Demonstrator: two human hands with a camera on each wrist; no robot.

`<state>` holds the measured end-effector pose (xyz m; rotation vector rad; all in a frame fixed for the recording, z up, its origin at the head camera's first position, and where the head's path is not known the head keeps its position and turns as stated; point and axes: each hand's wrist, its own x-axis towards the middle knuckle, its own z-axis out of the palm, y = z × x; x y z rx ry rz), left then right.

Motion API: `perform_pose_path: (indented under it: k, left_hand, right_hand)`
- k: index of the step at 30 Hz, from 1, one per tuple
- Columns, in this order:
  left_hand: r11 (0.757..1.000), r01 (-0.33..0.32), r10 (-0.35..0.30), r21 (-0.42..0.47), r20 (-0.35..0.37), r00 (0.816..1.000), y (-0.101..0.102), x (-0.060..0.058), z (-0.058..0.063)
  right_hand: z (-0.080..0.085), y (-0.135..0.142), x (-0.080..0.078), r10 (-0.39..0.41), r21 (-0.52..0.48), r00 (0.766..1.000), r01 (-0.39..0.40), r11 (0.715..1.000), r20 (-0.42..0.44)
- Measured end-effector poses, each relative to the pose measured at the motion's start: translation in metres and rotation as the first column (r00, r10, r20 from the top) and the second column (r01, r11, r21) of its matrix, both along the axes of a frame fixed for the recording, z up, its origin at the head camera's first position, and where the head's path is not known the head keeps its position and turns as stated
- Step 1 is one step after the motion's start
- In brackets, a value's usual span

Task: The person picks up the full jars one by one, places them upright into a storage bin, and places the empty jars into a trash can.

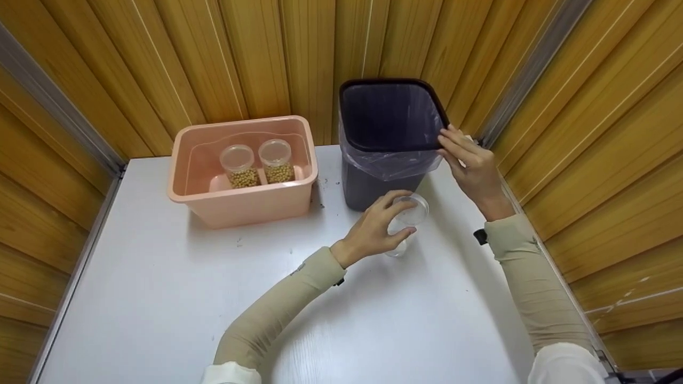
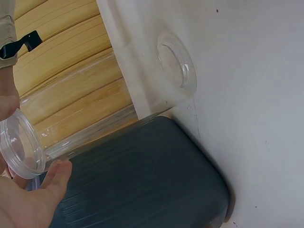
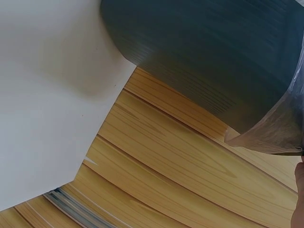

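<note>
A clear round plastic jar (image 1: 413,210) stands upright on the table, close to the front of the dark trash bin (image 1: 368,186); no contents show in it. My left hand (image 1: 376,226) curls round its top, fingers and thumb at the rim (image 2: 35,161). In the left wrist view the jar's base (image 2: 175,64) meets the white tabletop. The bin has a clear plastic liner (image 1: 395,164) folded over its black rim. At the bin's right corner my right hand (image 1: 469,165) grips the rim and liner. Only a sliver of that hand (image 3: 298,199) appears in the right wrist view.
Left of the bin sits a pink plastic tub (image 1: 251,205). It holds two clear lidded jars (image 1: 244,176) partly filled with yellowish beans. Wood-patterned walls (image 1: 304,58) enclose the white table (image 1: 176,298) at the back and sides. Small dark specks lie between tub and bin.
</note>
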<state>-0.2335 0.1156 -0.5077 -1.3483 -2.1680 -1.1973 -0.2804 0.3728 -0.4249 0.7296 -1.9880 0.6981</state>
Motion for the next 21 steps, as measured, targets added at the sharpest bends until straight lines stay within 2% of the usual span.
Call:
perform_pose_path:
  k: [6, 21]
  left_hand:
    - [1.000, 0.014, -0.014, 0.016, 0.002, 1.000, -0.002, 0.001, 0.004]
    - [0.998, 0.030, -0.029, 0.049, -0.033, 0.999, -0.007, 0.004, 0.023]
  right_hand:
    - [0.001, -0.001, -0.001, 0.003, 0.000, 1.000, -0.003, 1.000, -0.001]
    - [0.003, -0.001, 0.002, -0.012, 0.005, 1.000, 0.012, 1.000, 0.024]
